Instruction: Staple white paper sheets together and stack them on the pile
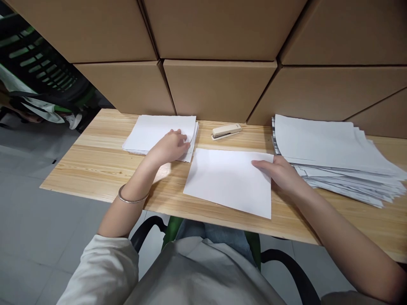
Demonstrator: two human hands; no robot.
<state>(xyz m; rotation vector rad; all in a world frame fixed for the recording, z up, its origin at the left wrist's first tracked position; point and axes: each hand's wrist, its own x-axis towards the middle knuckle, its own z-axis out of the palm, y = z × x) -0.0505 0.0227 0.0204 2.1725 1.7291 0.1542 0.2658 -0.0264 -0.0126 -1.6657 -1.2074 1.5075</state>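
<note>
My right hand [282, 171] pinches a white sheet of paper [229, 182] at its upper right corner, thumb on top and the other fingers hidden beneath. That sheet lies in front of me, low over the table. At the left, my left hand [173, 146] rests on a small stack of white paper [152, 129], its fingers slightly bent and apart near the stack's right edge. A cream stapler [226, 131] lies on the table between the small stack and a taller, uneven pile of paper [318, 142] at the right.
The wooden table [82, 156] ends at the left and along its front edge by my lap. Brown cardboard boxes [219, 89] stand stacked like a wall along its back. A dark plastic basket [41, 59] is at the far left, beyond the table.
</note>
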